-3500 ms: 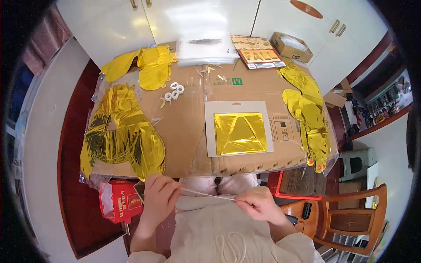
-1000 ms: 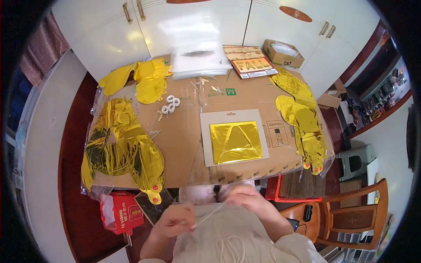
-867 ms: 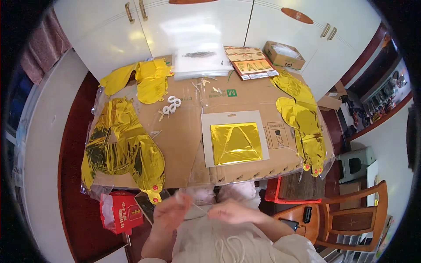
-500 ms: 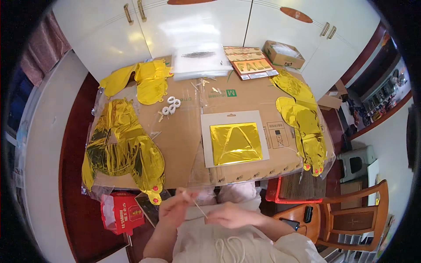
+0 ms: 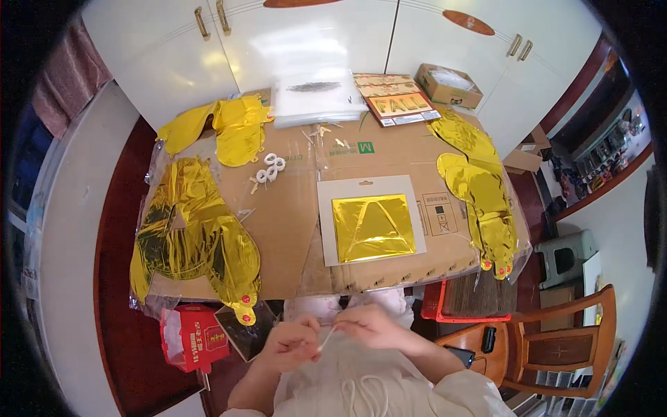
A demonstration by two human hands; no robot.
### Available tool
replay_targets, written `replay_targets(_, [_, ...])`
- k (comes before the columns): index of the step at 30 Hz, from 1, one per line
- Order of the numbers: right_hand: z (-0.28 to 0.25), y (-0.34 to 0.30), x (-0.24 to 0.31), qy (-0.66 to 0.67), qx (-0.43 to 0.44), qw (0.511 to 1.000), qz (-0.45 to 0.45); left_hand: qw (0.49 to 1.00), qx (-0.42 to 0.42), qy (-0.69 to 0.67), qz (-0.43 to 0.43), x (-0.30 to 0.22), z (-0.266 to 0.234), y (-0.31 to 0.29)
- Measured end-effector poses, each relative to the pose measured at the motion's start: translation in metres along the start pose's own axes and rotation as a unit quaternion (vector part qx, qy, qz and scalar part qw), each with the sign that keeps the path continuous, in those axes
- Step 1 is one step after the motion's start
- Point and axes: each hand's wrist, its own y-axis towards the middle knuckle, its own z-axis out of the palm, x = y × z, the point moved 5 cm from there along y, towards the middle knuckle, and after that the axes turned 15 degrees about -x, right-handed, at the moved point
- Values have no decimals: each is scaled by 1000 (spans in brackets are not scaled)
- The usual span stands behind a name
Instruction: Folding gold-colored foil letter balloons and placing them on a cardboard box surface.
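Close in front of my body, over my lap, both hands are pinched round a thin white strip (image 5: 326, 338), straw-like in shape. My left hand (image 5: 290, 345) is closed at its lower end, while my right hand (image 5: 369, 326) grips near its upper end. Just beyond the table's front edge from my hands lies a white card (image 5: 328, 240) with a folded gold foil balloon (image 5: 375, 228) on it. Flat gold foil balloons (image 5: 198, 226) cover the table's left side, and more foil balloons (image 5: 479, 184) lie along the right.
Rolls of white ribbon (image 5: 272, 167) and small pale strips lie mid-table on the cardboard (image 5: 285, 229). At the back are clear plastic bags (image 5: 316, 108), printed cards (image 5: 403, 105) and a small box (image 5: 451, 89). Below stand a red bag (image 5: 198, 340), red crate (image 5: 431, 306) and wooden chair (image 5: 604, 333).
My right hand has moved up and slightly right, and my left hand has come down and right. The thin white strip stays between them, tilted the other way.
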Motion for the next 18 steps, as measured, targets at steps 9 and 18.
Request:
replay_targets(9, [-8, 5, 3, -7, -74, 997, 7, 986, 28, 164, -28, 11, 0, -2])
replay_targets(18, [0, 1, 5, -26, -42, 998, -37, 991, -16, 131, 2, 5, 1, -1])
